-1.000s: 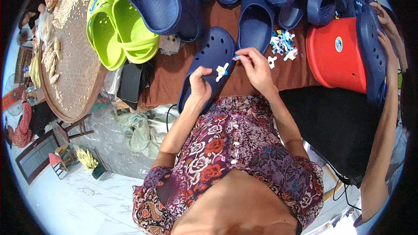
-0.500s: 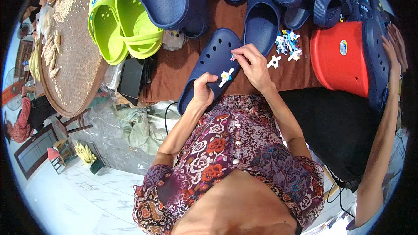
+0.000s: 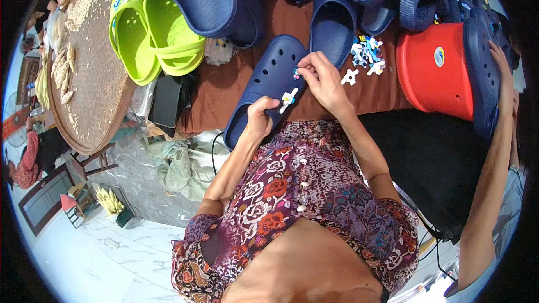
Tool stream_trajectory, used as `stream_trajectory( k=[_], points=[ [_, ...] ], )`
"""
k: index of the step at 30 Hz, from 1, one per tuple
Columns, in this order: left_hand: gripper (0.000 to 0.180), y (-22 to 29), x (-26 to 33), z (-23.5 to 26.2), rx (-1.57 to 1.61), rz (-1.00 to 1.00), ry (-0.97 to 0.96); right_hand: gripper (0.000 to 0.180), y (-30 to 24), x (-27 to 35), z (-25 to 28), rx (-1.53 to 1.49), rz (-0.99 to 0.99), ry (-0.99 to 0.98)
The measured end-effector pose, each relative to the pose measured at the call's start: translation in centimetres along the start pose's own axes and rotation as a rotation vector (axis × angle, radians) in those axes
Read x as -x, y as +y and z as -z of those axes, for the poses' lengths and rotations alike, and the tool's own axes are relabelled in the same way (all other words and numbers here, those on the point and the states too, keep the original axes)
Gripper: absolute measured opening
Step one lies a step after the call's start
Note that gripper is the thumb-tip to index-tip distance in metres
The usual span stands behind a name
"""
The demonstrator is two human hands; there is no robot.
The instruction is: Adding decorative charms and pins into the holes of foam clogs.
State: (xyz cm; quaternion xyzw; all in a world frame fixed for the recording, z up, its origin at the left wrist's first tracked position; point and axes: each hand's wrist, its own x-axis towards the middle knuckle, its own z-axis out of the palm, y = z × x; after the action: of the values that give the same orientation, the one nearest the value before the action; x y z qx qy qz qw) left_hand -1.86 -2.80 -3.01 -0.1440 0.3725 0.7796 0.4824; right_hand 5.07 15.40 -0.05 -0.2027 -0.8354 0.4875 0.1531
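Observation:
A navy clog (image 3: 275,70) with round holes lies slanted across the brown cloth before me. My left hand (image 3: 260,116) grips its near side, thumb on top and fingers out of sight beneath. Close to that thumb a white figure-shaped shoe charm (image 3: 288,100) sits on the upper. My right hand (image 3: 325,83) pinches a small pink-and-blue shoe charm (image 3: 296,73) against the clog's right edge; the fingertips partly cover it. Just right of this hand a single white charm (image 3: 349,77) rests on the cloth, beside a pile of white, blue and yellow charms (image 3: 368,51).
Several navy clogs (image 3: 334,19) line the far side. Lime green clogs (image 3: 171,36) stand left, near a round woven tray (image 3: 98,84) of pale kernels. A red tub (image 3: 429,73) stands right, where a co-worker's hand (image 3: 501,67) holds another navy clog (image 3: 482,76).
The view has shifted slightly. My hands keep nearly the same hold on the clog and small charm. At the right, the co-worker's other hand has moved down from beside the clog.

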Motion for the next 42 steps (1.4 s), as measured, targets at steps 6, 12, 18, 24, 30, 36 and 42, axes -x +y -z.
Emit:
stream_trajectory(
  k=[6,12,18,24,30,36,42],
  points=[
    [0.027,0.6,-0.2,-0.7,0.026,0.017,-0.057,0.010,0.7,2.1,-0.9,0.082,0.097,0.119],
    [0.039,2.9,-0.1,-1.9,0.025,0.031,0.068,0.012,2.5,3.9,3.3,0.161,-0.071,0.443],
    [0.046,2.8,0.4,-2.2,0.102,-0.039,-0.012,0.022,9.5,4.2,7.6,0.558,-0.152,0.431],
    [0.049,2.8,0.2,-2.5,0.169,-0.010,0.049,0.021,9.9,3.6,8.0,0.620,-0.191,0.412],
    [0.046,2.6,0.8,-2.7,0.174,-0.047,0.041,0.016,10.1,3.7,7.7,0.724,-0.115,0.426],
    [0.049,3.5,1.4,-3.6,0.180,-0.044,0.040,0.015,5.5,3.1,6.3,0.420,-0.082,0.498],
    [0.049,3.6,1.8,-4.4,0.114,-0.019,0.043,0.017,1.7,1.7,3.4,-0.142,-0.145,0.184]
  ],
)
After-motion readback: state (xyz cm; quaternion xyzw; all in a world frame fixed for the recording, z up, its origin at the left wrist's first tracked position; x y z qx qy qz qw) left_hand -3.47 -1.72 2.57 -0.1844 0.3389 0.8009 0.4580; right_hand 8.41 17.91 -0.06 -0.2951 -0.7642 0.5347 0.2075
